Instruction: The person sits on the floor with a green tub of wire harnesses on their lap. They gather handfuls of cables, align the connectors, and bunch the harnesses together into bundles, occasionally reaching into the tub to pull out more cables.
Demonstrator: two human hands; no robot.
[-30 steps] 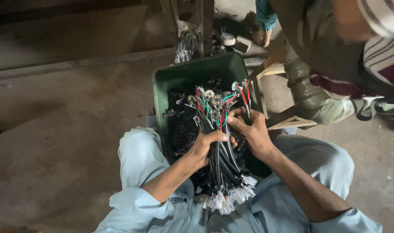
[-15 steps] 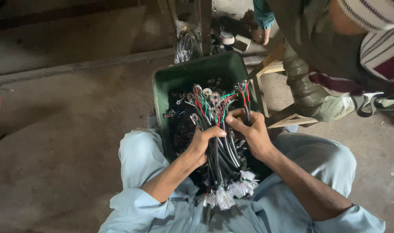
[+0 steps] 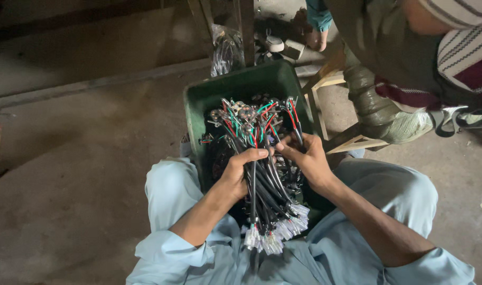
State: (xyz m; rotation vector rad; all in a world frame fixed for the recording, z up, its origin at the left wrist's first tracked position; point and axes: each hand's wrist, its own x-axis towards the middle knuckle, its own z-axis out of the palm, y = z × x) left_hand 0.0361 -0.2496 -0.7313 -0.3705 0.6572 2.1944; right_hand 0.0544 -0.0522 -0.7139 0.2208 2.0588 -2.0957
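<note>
Concrete floor [image 3: 82, 174] below us, green bin [image 3: 241, 87] between our knees – our left hand [image 3: 235, 171] wrapped round cable bundle [image 3: 264, 187] over bin, our right hand [image 3: 307, 161] pinching one black cable – another person's arm [image 3: 378, 105] beside bin

One green bin [image 3: 235, 89] sits between my knees. One bundle of black cables [image 3: 267, 184], too many to count, is in my two hands, left hand [image 3: 240, 171] and right hand [image 3: 307, 161]. One wooden stool [image 3: 330, 105] stands beside it.
</note>
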